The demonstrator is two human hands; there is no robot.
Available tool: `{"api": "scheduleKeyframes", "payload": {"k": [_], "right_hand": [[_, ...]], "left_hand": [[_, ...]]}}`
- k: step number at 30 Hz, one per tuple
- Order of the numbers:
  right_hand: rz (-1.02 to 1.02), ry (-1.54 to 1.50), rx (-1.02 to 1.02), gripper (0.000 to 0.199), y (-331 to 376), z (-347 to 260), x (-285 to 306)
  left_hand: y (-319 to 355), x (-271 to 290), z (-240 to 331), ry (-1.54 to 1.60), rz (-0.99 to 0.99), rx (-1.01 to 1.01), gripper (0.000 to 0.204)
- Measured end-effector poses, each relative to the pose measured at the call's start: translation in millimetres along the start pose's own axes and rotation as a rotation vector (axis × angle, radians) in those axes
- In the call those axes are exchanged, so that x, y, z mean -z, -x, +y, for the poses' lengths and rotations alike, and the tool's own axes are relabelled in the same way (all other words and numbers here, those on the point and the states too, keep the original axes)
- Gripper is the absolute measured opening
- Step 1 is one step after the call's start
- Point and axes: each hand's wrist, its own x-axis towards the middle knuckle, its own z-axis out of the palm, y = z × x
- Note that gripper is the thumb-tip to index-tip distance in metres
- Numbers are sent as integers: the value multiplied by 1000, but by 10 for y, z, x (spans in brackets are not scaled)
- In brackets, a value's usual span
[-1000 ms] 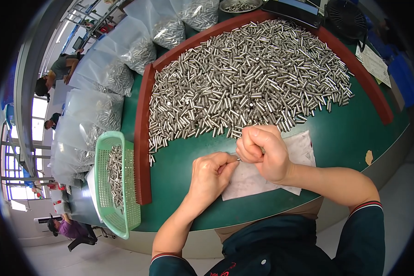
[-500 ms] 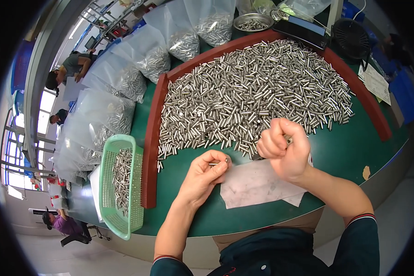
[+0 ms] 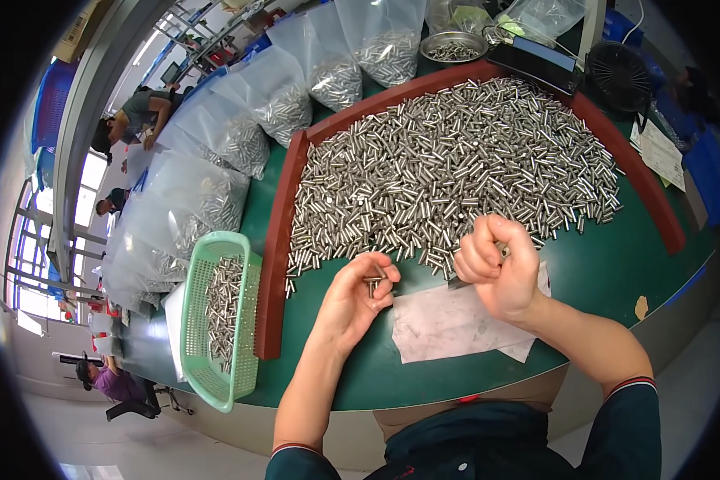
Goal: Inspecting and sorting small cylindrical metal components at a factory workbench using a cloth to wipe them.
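My left hand (image 3: 350, 300) is cupped at the front edge of a big heap of small metal pins (image 3: 456, 160). Its curled fingers hold short, shiny pins (image 3: 371, 286), partly visible between fingers and palm. Over the upper part of a smudged white paper sheet (image 3: 436, 326), my right hand (image 3: 500, 268) is raised in a closed fist. A small dark tip pokes out below its fingers; what it belongs to is hidden. The pins are plain silvery cylinders, lying loose in all directions on the green tabletop (image 3: 340, 392).
A dark red wooden border (image 3: 274, 308) fences the heap. Left of it stands a green plastic basket (image 3: 250, 340) with pins inside. Clear bags of pins (image 3: 284, 108) line the far left. Behind are a metal bowl (image 3: 454, 52), a dark-screened device (image 3: 534, 64) and a black fan (image 3: 618, 76).
My left hand's thumb and fingers have loosened, so the pins in it show more. The right fist keeps nearly the same pose. The whole view has shifted slightly.
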Motion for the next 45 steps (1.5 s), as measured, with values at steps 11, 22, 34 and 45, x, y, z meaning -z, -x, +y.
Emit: {"api": "scheduleKeyframes", "payload": {"k": [11,22,34,45], "right_hand": [[6,14,-2,37,35,28,-10],[10,59,16,37,45,0,-20],[-41,82,1,37,46,35,-25],[-27,151,-75,35,105,135,3]], "left_hand": [[-212,53,-115,-1584,171,-987,14],[-129,-37,-86,-1589,108,-715,8],[106,-239,-219,-1347,3,-405,6],[99,-269,-345,-1527,-44,-635,6]]}}
